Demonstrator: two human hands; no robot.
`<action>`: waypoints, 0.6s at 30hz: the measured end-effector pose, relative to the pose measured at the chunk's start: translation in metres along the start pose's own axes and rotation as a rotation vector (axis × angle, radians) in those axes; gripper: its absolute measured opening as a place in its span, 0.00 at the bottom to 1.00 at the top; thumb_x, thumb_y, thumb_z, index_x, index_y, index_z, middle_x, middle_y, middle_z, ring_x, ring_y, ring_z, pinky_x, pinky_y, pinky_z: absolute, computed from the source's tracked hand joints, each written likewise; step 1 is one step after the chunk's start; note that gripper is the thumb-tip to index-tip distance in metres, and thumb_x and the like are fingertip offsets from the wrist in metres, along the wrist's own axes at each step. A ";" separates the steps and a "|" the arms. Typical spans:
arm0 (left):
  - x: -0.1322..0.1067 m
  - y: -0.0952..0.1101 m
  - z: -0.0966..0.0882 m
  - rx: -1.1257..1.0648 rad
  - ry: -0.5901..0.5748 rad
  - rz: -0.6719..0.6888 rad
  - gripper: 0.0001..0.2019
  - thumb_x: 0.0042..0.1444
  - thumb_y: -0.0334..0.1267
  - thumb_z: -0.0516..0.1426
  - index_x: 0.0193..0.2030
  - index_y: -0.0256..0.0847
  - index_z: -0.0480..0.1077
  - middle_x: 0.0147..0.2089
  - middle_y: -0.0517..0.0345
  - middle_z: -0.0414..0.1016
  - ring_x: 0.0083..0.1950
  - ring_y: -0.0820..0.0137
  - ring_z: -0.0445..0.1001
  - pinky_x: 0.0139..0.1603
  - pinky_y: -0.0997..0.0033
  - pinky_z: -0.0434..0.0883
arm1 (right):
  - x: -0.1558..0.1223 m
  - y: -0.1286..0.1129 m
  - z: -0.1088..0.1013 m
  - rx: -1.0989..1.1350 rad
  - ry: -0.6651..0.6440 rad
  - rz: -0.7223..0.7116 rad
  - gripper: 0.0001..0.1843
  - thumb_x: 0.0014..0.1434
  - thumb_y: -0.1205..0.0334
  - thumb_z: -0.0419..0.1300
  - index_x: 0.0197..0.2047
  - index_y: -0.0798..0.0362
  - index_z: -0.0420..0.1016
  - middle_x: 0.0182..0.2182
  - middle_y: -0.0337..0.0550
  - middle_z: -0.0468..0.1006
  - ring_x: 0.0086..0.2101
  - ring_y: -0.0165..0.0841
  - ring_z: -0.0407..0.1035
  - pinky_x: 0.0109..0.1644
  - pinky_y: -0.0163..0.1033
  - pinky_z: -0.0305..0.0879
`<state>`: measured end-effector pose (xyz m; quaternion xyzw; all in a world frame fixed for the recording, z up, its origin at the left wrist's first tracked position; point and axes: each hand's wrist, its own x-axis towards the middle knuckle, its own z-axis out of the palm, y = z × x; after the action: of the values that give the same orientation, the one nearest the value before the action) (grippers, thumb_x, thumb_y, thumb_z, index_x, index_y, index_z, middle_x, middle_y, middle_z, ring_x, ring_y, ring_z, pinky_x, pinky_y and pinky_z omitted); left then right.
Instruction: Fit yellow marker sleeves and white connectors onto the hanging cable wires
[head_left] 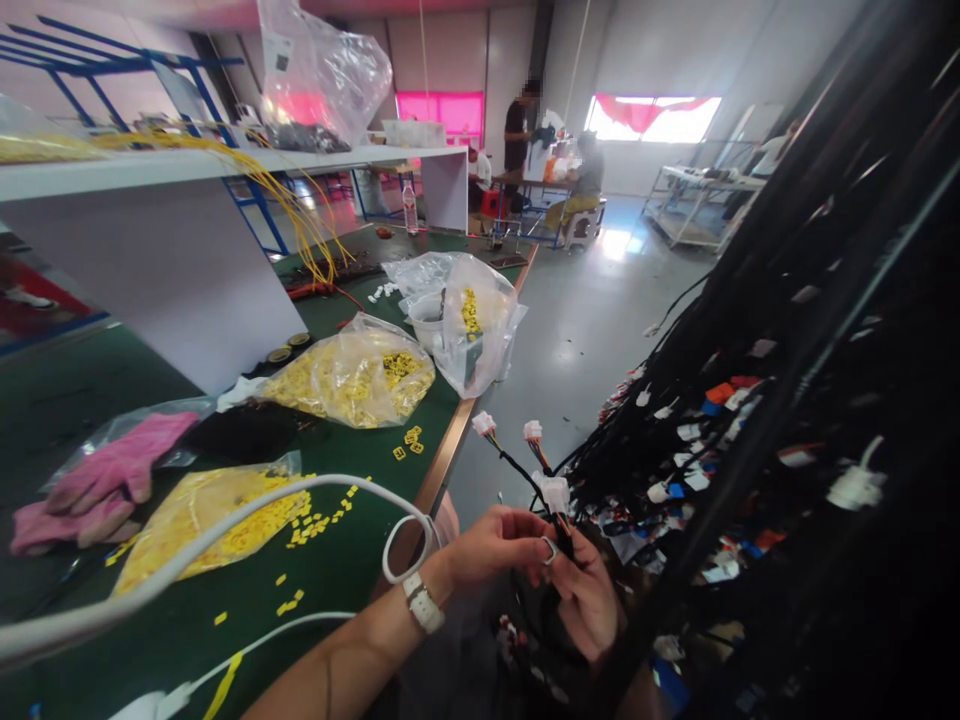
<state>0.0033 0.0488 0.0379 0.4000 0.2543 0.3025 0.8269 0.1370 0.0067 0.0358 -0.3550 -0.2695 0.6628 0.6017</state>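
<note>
Below the table's front edge, my left hand (495, 545) has its fingers closed at the wires of a wire harness (561, 522). From the other side, my right hand (589, 605) is wrapped round the same harness, thumb toward the left fingertips. A larger white connector (553, 492) stands just above my fingers. Two smaller white plugs, one at the left (484, 424) and another beside it (532, 431), stick up on short coloured wires. My fingers hide the exact grip points. A white watch (424, 603) is on my left wrist.
A dense hanging bundle of black harnesses (697, 440) with many connectors fills the right side. On the green table (337, 600) lie bags of yellow parts (352, 375), pink gloves (105, 475) and a white cable (262, 500). People (517, 135) work farther back.
</note>
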 end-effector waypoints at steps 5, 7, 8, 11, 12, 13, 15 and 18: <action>-0.001 0.000 0.002 0.020 0.015 0.020 0.21 0.42 0.48 0.68 0.35 0.33 0.73 0.29 0.59 0.72 0.26 0.77 0.69 0.31 0.75 0.69 | -0.001 -0.001 0.000 -0.029 0.020 0.006 0.15 0.37 0.52 0.74 0.28 0.51 0.82 0.14 0.33 0.66 0.16 0.24 0.55 0.21 0.30 0.57; 0.000 -0.002 0.003 0.023 0.019 0.024 0.21 0.42 0.48 0.68 0.36 0.32 0.73 0.29 0.59 0.72 0.26 0.77 0.69 0.31 0.76 0.69 | -0.001 -0.001 -0.001 -0.046 0.023 0.006 0.16 0.37 0.52 0.74 0.28 0.51 0.82 0.15 0.34 0.69 0.18 0.25 0.58 0.22 0.31 0.58; 0.000 -0.002 0.003 0.022 0.023 0.028 0.21 0.43 0.48 0.68 0.36 0.32 0.73 0.29 0.59 0.72 0.26 0.77 0.69 0.30 0.76 0.69 | -0.001 -0.001 -0.001 -0.051 0.025 0.009 0.16 0.37 0.52 0.74 0.28 0.51 0.82 0.16 0.36 0.71 0.18 0.26 0.59 0.22 0.31 0.58; 0.000 -0.003 0.004 0.013 0.034 0.039 0.20 0.43 0.47 0.68 0.35 0.32 0.73 0.28 0.59 0.72 0.25 0.78 0.69 0.30 0.76 0.69 | -0.001 0.000 -0.002 -0.049 0.027 0.022 0.16 0.36 0.51 0.75 0.29 0.50 0.82 0.17 0.37 0.73 0.19 0.26 0.60 0.22 0.31 0.59; 0.000 -0.003 0.005 0.011 0.039 0.043 0.20 0.43 0.47 0.68 0.35 0.32 0.73 0.28 0.59 0.71 0.25 0.78 0.69 0.29 0.76 0.69 | 0.000 0.000 -0.002 -0.045 0.030 0.022 0.16 0.36 0.51 0.75 0.29 0.50 0.82 0.16 0.36 0.72 0.18 0.25 0.59 0.22 0.30 0.58; 0.000 -0.003 0.006 0.011 0.047 0.049 0.21 0.42 0.48 0.68 0.35 0.32 0.72 0.28 0.59 0.71 0.24 0.78 0.68 0.29 0.76 0.69 | 0.000 0.001 -0.002 -0.038 0.043 0.017 0.17 0.35 0.51 0.75 0.29 0.49 0.82 0.15 0.35 0.70 0.17 0.24 0.57 0.21 0.30 0.57; 0.002 -0.002 0.008 0.012 0.064 0.056 0.23 0.41 0.50 0.68 0.35 0.31 0.72 0.28 0.58 0.72 0.24 0.78 0.67 0.28 0.76 0.68 | 0.002 0.003 -0.004 -0.027 0.093 0.013 0.18 0.34 0.50 0.75 0.29 0.49 0.82 0.13 0.32 0.67 0.15 0.22 0.52 0.20 0.29 0.55; 0.003 -0.002 0.009 0.016 0.073 0.053 0.26 0.37 0.52 0.69 0.36 0.31 0.72 0.29 0.58 0.72 0.23 0.78 0.67 0.26 0.76 0.67 | 0.004 0.008 -0.010 0.008 0.188 0.029 0.21 0.32 0.47 0.75 0.29 0.49 0.82 0.10 0.29 0.61 0.14 0.21 0.49 0.19 0.29 0.54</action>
<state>0.0120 0.0453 0.0412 0.4020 0.2763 0.3366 0.8054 0.1400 0.0084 0.0226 -0.4171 -0.2040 0.6363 0.6160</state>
